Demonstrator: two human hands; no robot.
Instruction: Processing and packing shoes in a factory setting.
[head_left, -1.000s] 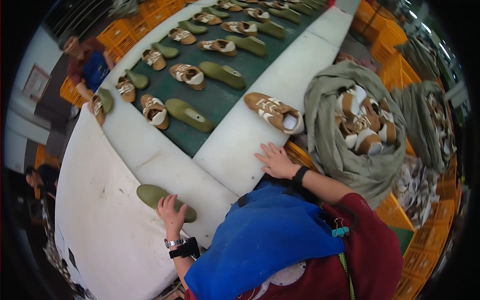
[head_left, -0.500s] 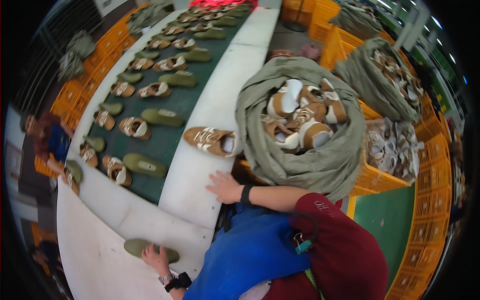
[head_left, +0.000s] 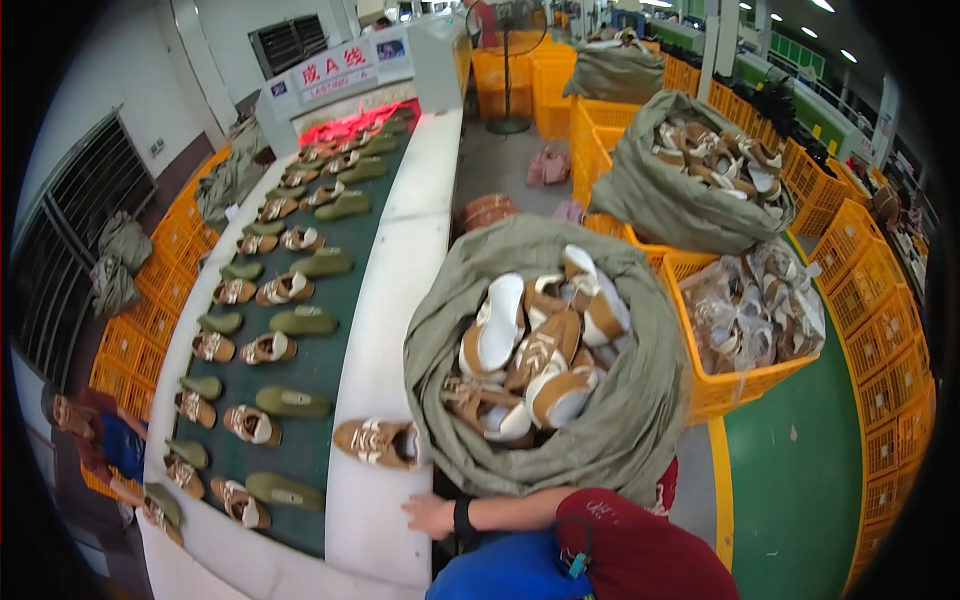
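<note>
"So, where is your right hand (head_left: 430,515), and is it holding anything?"

"It rests on the white ledge (head_left: 370,510), fingers a little apart, with nothing visible in its grasp. Your left hand is out of view, so I can't tell what it has."

"And the brown shoe (head_left: 378,443) nearest you?"

"It sits on that same ledge, just beyond your fingers, toe toward the green belt (head_left: 300,445) and heel by the grey-green sack (head_left: 435,320). Your hand isn't on it. Whether the heel touches the cloth, I can't make out."

"How would it feel to you?"

"Light, I'd judge, and pliable: the sides should give if you squeeze, while the heel is likely firmer. It doesn't look slippery or fragile."

"Where should you take hold?"

"Around the heel, thumb inside the opening and fingers outside, rather than by the laces. The green last (head_left: 285,491) on the belt looks smooth and rigid, so cup that one around its middle."
</note>
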